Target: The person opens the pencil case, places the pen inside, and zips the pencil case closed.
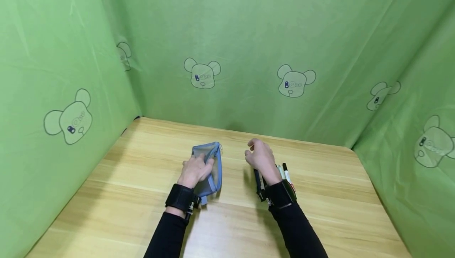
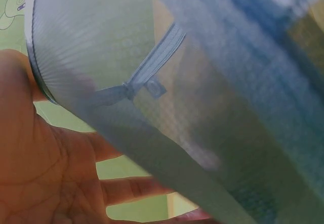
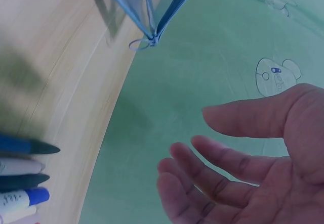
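Left grip (image 1: 194, 171) spread against blue mesh pouch (image 1: 216, 175), right grip (image 1: 261, 157) loosely spread, empty near pens (image 1: 287, 174); likely pouch-loading, next needs a pen pinched.

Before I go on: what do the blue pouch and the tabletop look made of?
Blue pouch: probably sheer synthetic mesh with matte fabric trim; background colours show through its sides. Tabletop: wood or wood-look laminate, slightly glossy; streaky grain, pale sheen.
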`<move>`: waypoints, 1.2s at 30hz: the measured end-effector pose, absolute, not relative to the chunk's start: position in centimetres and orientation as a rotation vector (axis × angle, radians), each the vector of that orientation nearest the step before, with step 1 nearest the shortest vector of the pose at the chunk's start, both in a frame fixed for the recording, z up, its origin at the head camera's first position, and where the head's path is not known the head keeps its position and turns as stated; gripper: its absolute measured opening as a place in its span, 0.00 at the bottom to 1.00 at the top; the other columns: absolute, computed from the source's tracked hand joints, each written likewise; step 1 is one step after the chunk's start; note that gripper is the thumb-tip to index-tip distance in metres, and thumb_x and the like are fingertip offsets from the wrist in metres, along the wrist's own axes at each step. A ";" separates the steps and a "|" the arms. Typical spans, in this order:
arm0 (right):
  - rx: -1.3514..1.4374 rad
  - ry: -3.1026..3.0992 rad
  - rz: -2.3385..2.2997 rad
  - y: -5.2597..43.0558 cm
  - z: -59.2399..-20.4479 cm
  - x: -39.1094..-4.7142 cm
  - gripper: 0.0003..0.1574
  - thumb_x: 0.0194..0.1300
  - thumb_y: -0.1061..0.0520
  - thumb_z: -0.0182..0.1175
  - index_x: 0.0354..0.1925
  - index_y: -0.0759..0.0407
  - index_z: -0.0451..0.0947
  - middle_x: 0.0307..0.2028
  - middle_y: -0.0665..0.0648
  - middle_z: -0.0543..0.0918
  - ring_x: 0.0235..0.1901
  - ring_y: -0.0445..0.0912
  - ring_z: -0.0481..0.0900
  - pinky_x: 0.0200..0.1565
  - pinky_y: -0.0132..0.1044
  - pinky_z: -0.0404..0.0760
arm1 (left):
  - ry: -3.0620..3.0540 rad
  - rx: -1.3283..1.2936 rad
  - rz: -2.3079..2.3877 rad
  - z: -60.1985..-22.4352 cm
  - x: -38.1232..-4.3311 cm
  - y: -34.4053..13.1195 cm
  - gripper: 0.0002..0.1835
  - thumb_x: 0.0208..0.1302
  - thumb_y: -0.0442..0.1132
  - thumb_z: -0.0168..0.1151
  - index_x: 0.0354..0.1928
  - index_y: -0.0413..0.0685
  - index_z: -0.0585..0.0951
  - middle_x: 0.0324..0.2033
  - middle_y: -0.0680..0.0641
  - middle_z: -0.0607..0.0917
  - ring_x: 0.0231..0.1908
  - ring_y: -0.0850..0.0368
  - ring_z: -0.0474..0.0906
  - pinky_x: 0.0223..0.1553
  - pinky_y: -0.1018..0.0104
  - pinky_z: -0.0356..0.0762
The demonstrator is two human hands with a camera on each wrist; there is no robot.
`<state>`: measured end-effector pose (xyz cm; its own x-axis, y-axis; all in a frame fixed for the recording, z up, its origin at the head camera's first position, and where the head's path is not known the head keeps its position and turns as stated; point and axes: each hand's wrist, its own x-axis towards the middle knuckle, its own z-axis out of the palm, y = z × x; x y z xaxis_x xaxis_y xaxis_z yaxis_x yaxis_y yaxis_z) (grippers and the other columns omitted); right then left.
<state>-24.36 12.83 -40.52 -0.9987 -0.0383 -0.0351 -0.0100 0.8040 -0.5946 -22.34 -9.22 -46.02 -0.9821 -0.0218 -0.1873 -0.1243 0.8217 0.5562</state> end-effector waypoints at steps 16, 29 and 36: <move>0.033 2.946 -0.782 14.8 -41.8 -25.1 0.28 0.67 0.60 0.55 0.64 0.65 0.74 0.52 0.66 0.83 0.28 0.48 0.73 0.25 0.35 0.66 | 2.833 -0.092 0.857 -46.0 -22.1 -9.1 0.37 0.73 0.57 0.42 0.75 0.40 0.65 0.73 0.27 0.66 0.67 0.20 0.64 0.61 0.31 0.70; 0.116 2.879 -0.691 15.2 -43.1 -25.4 0.33 0.61 0.65 0.53 0.66 0.66 0.73 0.61 0.68 0.80 0.27 0.49 0.71 0.27 0.37 0.65 | 2.872 -0.062 0.829 -46.2 -22.1 -9.1 0.36 0.72 0.55 0.42 0.72 0.37 0.69 0.69 0.27 0.71 0.65 0.24 0.69 0.61 0.34 0.69; 0.140 2.866 -0.638 15.3 -43.8 -25.3 0.16 0.59 0.66 0.53 0.45 0.65 0.79 0.39 0.62 0.80 0.25 0.49 0.67 0.28 0.39 0.63 | 2.856 -0.077 0.825 -46.3 -22.0 -9.0 0.37 0.73 0.56 0.42 0.74 0.39 0.67 0.70 0.27 0.70 0.62 0.22 0.68 0.59 0.34 0.70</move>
